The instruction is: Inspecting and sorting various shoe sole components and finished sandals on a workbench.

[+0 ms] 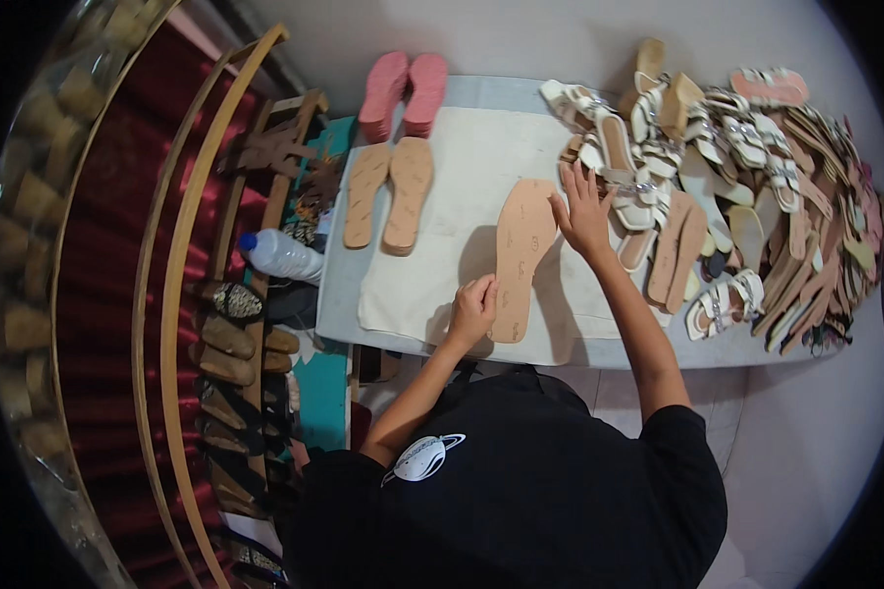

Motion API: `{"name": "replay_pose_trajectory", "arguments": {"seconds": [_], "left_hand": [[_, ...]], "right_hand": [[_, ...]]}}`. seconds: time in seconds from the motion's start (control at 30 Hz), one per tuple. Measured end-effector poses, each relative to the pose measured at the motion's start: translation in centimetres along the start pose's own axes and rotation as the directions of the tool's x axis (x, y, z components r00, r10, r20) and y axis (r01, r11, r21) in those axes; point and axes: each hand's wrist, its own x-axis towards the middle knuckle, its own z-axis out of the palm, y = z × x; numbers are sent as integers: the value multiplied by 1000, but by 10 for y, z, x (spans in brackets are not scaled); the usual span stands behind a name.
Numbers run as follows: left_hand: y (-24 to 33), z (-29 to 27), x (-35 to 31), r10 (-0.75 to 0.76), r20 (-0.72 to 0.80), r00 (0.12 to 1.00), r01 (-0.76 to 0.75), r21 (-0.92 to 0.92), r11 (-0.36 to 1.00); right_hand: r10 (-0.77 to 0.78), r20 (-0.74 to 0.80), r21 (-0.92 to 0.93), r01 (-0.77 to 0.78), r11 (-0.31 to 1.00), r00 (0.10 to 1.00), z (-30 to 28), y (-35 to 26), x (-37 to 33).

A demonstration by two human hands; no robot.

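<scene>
A tan shoe sole (520, 257) lies flat on a white cloth (462, 196) spread over the grey table (599, 348). My left hand (473, 309) pinches the sole's near end, fingers curled on its edge. My right hand (581, 211) rests with fingers spread on the sole's far right edge, beside a heap of white strappy sandals (628, 167).
Two tan soles (391, 194) and a pair of pink soles (403, 93) lie at the cloth's far left. A large pile of sandals and soles (785, 196) covers the table's right side. A plastic water bottle (281, 255) and wooden racks of heels (231, 334) stand to the left.
</scene>
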Motion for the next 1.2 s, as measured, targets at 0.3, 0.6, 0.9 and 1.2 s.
{"name": "replay_pose_trajectory", "arguments": {"seconds": [0.3, 0.6, 0.9, 1.2], "left_hand": [[-45, -103, 25, -98, -299, 949, 114, 36, 993], [-87, -175, 48, -45, -368, 929, 100, 133, 986], [-124, -216, 103, -42, -327, 944, 61, 48, 997], [-163, -218, 135, 150, -301, 942, -66, 274, 959]], "right_hand": [[-141, -4, 533, 121, 837, 990, 25, -184, -43], [-182, 180, 628, 29, 777, 967, 50, -264, -25], [-204, 174, 486, 96, 868, 963, 91, -288, 22], [-211, 238, 404, 101, 909, 948, 124, -288, 46]]}}
